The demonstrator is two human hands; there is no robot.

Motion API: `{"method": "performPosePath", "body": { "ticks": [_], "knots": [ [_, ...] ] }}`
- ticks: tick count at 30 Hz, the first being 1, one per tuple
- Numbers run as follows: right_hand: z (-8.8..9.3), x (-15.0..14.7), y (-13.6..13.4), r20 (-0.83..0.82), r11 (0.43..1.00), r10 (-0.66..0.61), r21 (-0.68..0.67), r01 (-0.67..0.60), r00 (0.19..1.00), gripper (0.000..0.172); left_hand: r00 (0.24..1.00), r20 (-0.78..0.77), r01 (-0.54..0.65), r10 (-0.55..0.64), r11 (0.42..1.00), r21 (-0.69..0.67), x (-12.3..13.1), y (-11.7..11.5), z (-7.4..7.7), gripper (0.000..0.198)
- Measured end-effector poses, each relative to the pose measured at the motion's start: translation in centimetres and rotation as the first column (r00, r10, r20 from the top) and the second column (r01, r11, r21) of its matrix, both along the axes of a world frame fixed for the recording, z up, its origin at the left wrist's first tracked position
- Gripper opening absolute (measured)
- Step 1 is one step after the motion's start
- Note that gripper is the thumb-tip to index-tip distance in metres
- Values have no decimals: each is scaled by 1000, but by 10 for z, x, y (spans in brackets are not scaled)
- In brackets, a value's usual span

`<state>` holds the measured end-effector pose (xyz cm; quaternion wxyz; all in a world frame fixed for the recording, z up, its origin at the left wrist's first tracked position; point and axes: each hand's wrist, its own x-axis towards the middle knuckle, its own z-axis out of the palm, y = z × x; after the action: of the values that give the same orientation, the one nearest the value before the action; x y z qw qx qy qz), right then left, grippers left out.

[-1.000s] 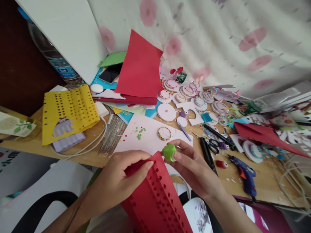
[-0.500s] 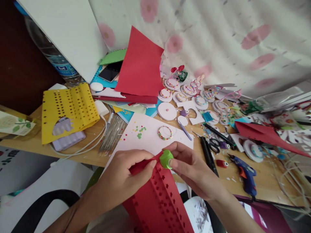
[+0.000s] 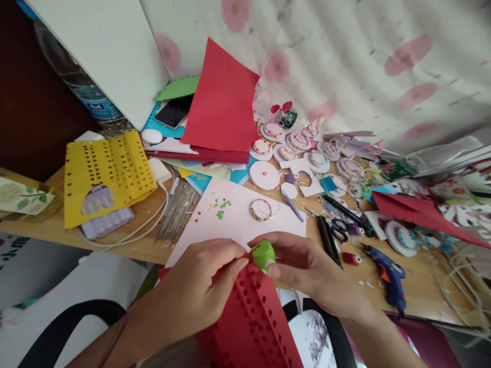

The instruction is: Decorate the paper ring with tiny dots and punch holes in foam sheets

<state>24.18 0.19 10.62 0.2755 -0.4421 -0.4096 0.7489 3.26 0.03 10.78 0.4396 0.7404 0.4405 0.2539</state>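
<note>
My left hand (image 3: 199,286) pinches the top edge of a folded red paper sheet (image 3: 226,332) between thumb and fingers. Rows of small punched holes run down this sheet, which hangs over my lap. At its upper corner, my right hand (image 3: 310,271) grips a small green craft punch (image 3: 263,255), with the thumb on its pale button. The punch sits on the paper's edge; its slot is partly hidden. Just beyond my hands, a white sheet (image 3: 230,230) carries a beaded bracelet (image 3: 261,219) and loose green, red and yellow paper bits (image 3: 221,208).
Hole-punched yellow paper (image 3: 115,153) and a bundle of thin metal sticks (image 3: 178,209) lie left. To the right are scissors (image 3: 339,230), a blue glue gun (image 3: 389,278) and a red punch (image 3: 351,258). Several bracelets on white discs (image 3: 264,175) stand behind, near a curtain (image 3: 345,61).
The green punch has tilted and shifted slightly down along the paper's edge. My right hand has turned a little with it, and my left hand has moved slightly left, still pinching the paper.
</note>
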Motion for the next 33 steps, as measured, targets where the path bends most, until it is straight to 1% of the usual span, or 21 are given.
{"method": "performPosePath", "body": {
  "ticks": [4, 9, 12, 22, 28, 30, 33],
  "knots": [
    [0, 2, -1, -7, 999, 42, -27, -42, 999, 37, 1000, -4, -4, 4, 999, -36, -1, 1, -2, 20],
    [-2, 0, 0, -15, 999, 40, -35, -41, 999, 36, 1000, 8, -5, 5, 999, -53, 0, 2, -4, 20],
    [-3, -2, 2, -5, 999, 39, -25, -39, 999, 33, 1000, -3, 5, -5, 998, -62, 0, 3, -4, 21],
    [-1, -7, 6, 49, 998, 64, -17, -64, 997, 28, 999, -32, 29, -30, 999, -19, 0, 2, -5, 22],
    [1, -8, 7, 93, 996, 91, 13, -93, 991, 28, 998, -51, 26, -26, 1000, -4, 0, 2, -5, 23],
    [-1, -8, 7, 119, 997, 79, 12, -81, 990, 29, 998, -50, 28, -28, 1000, -5, 0, 2, -5, 23],
    [-4, -9, 7, 181, 997, 57, 49, -67, 982, 30, 998, -55, 25, -26, 1000, -18, -1, 2, -6, 25]
  ]
}}
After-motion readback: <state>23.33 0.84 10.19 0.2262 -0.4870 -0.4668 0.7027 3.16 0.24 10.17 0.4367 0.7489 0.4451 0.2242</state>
